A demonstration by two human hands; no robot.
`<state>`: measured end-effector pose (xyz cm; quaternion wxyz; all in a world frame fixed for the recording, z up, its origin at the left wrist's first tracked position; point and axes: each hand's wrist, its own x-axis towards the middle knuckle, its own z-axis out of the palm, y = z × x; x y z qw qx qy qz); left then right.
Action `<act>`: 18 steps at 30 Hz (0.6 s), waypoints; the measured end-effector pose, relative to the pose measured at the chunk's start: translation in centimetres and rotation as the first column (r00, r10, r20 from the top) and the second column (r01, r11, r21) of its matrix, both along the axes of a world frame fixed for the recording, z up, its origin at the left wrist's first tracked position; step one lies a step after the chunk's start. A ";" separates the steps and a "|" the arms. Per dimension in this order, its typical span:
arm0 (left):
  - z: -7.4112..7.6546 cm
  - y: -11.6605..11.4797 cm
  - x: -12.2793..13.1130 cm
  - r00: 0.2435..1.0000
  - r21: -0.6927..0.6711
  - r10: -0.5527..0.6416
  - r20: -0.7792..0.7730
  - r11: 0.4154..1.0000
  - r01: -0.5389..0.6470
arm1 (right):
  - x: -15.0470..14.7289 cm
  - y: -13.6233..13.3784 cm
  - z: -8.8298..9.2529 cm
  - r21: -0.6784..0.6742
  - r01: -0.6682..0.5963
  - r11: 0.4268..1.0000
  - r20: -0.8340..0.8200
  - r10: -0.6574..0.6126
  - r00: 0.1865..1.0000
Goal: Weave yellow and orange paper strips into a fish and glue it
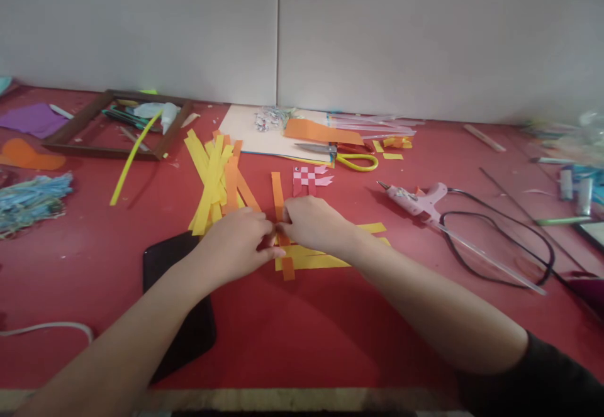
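Note:
My two hands meet at the middle of the red table over woven paper strips. An upright orange paper strip (277,187) crosses several yellow paper strips (314,260) that lie sideways and run off to the right under my wrist. My left hand (240,238) has its thumb and fingers closed at the left ends of the yellow strips; the pinch is partly hidden. Curled fingers of my right hand (318,225) close on the orange strip near the crossing. Just behind them lies a pink checkered woven paper fish (306,178).
Loose yellow and orange strips (210,178) pile up behind my left hand, with a dark phone (201,326) under that forearm. Yellow-handled scissors (356,160) rest on a pad at the back. A pink glue gun (415,203) and its looped cord are right; a brown frame (101,151) is left.

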<state>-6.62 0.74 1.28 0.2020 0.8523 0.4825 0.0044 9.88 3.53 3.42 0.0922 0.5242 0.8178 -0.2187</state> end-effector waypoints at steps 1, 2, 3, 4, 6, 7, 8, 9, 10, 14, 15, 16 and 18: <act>0.0 0.0 0.0 1.000 0.000 0.002 0.000 1.000 -0.002 | 0.0 0.0 -0.1 0.006 0.004 1.000 -0.007 -0.004 1.000; 0.0 -0.1 0.0 1.000 -0.001 0.003 0.000 1.000 -0.003 | 0.1 0.0 -0.1 0.013 0.007 1.000 -0.014 -0.007 1.000; 0.0 -0.1 0.0 1.000 0.000 0.003 0.001 1.000 -0.003 | 0.2 0.0 -0.2 0.019 0.009 1.000 -0.022 -0.008 1.000; 0.0 -0.1 0.0 1.000 0.001 0.004 0.000 1.000 -0.004 | 0.3 0.1 -0.2 0.023 0.012 1.000 -0.027 -0.011 1.000; 0.0 -0.2 0.1 1.000 0.001 0.007 -0.001 1.000 -0.007 | 0.7 0.3 -0.4 0.037 -0.008 0.999 -0.074 0.011 0.997; -0.1 -0.2 0.1 1.000 0.001 0.009 0.000 1.000 -0.009 | 0.9 0.5 -0.5 0.053 -0.044 0.998 -0.125 0.051 0.991; -0.1 -0.2 0.1 1.000 0.000 0.013 0.001 1.000 -0.013 | 1.1 0.8 -0.6 0.076 -0.103 0.992 -0.188 0.116 0.975; -0.2 -0.2 0.1 1.000 -0.001 0.018 0.002 1.000 -0.018 | 1.4 1.0 -0.7 0.104 -0.178 0.978 -0.255 0.199 0.946; -0.2 -0.2 0.1 1.000 -0.001 0.022 0.003 1.000 -0.022 | 1.7 1.3 -0.8 0.132 -0.258 0.957 -0.318 0.287 0.904; -0.4 -0.3 -0.1 0.999 -0.002 0.029 0.025 1.000 -0.029 | 2.6 2.5 -1.2 0.120 -0.449 0.886 -0.451 0.451 0.770; -0.4 -0.4 -0.1 0.999 -0.003 0.027 0.035 1.000 -0.027 | 2.7 2.8 -1.3 0.107 -0.463 0.880 -0.465 0.456 0.759; -0.4 -0.4 -0.2 0.999 -0.006 0.026 0.043 1.000 -0.026 | 2.8 2.9 -1.4 0.101 -0.473 0.875 -0.472 0.461 0.752; -0.3 -0.4 -0.1 0.998 -0.014 0.032 0.050 0.999 -0.031 | 2.8 3.2 -1.6 0.105 -0.480 0.871 -0.463 0.470 0.751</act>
